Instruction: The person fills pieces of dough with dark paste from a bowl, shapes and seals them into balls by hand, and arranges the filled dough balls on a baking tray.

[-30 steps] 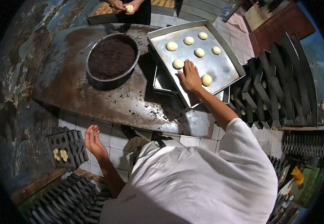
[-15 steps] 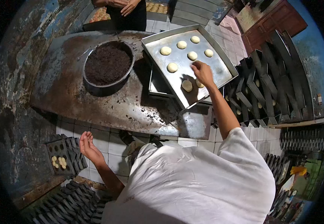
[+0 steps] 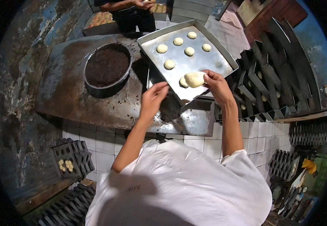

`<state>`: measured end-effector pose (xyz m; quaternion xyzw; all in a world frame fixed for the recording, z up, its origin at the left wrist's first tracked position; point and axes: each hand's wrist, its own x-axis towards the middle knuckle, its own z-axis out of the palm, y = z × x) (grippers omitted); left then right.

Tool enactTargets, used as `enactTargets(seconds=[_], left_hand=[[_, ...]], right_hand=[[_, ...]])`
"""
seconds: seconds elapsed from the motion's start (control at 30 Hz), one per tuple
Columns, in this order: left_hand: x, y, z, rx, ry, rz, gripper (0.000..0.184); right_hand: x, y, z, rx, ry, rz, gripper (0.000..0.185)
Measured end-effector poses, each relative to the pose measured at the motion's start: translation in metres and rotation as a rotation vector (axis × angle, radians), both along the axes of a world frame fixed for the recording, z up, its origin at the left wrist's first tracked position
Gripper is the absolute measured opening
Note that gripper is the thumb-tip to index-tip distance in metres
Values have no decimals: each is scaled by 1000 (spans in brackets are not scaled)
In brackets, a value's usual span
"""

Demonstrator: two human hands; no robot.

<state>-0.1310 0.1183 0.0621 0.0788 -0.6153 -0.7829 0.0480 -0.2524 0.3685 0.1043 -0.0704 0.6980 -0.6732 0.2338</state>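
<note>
My right hand [image 3: 219, 87] pinches a flattened, pale dough piece [image 3: 195, 79] between thumb and fingers, raised over the near corner of a square metal tray [image 3: 214, 64]. Partly hidden behind it is another dough ball [image 3: 183, 81] on the tray. Several more round dough balls [image 3: 169, 64] lie spaced out farther back. My left hand [image 3: 154, 98] is beside the tray's left edge, its fingers extended and holding nothing. On the table to the left stands a round metal bowl [image 3: 103, 92] of dark, crumbly filling [image 3: 106, 64].
The worn metal table [image 3: 63, 81] carries the bowl and the tray, which rests on another tray. Stacked dark trays [image 3: 270, 81] stand at the right. A smaller mould pan [image 3: 63, 156] with dough pieces sits low left. Across the table, a person's hands [image 3: 144, 4] hold something pale.
My right hand has picked up a dough piece from the tray's near corner. My left hand has come up and right, from low left to the tray's side. The other person's hands shifted right.
</note>
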Motion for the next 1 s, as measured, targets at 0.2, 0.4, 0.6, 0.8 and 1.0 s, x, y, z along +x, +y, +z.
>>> enactTargets(seconds=[0.2, 0.4, 0.6, 0.8, 1.0], left_hand=[[-15, 32, -7, 392, 97, -71, 29], [21, -5, -38, 703, -110, -104, 32], [82, -72, -69, 864, -275, 133, 48], [103, -152, -101, 967, -111, 341, 49], [96, -239, -106, 880, -330, 719, 27]], right_hand=[[64, -70, -9, -169, 88, -263, 40], [99, -134, -87, 29, 250, -358, 41], [125, -116, -167, -329, -533, 79, 63], [141, -58, -310, 1316, 589, 285, 31], [136, -109, -272, 1304, 608, 197, 37]])
